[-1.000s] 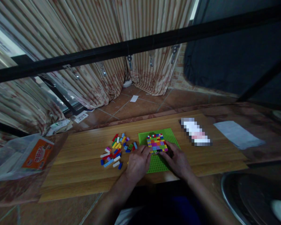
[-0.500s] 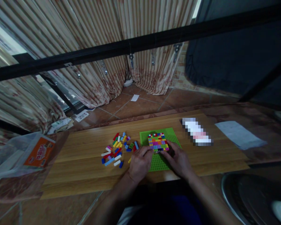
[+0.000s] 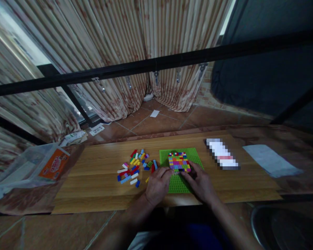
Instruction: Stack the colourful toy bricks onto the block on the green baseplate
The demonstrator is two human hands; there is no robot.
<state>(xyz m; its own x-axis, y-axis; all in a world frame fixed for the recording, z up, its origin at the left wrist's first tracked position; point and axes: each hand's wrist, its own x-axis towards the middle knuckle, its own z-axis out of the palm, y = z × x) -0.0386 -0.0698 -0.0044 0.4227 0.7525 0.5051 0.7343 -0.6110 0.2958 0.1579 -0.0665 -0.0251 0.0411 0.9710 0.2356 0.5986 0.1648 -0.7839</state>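
A block of many-coloured toy bricks (image 3: 179,161) stands on the green baseplate (image 3: 179,187). My left hand (image 3: 158,185) is closed at the block's near left corner, thumb and forefinger pressed together there. Along the right side and near right corner, my right hand (image 3: 200,182) grips the block between thumb and fingers. A small pale piece shows at the near edge between the hands, too small to name. Left of the baseplate lies a loose pile of toy bricks (image 3: 135,162) in red, blue, white and yellow.
The wooden table (image 3: 94,180) carries a phone (image 3: 221,153), its screen blurred out, at the right. Beyond the table's right end lies a white sheet (image 3: 271,160). A clear plastic bin (image 3: 28,166) with an orange label stands at the left. A dark rail (image 3: 135,67) crosses behind.
The whole view has shifted, so the table sits slightly lower and further right. Both hands keep their places at the brick block.
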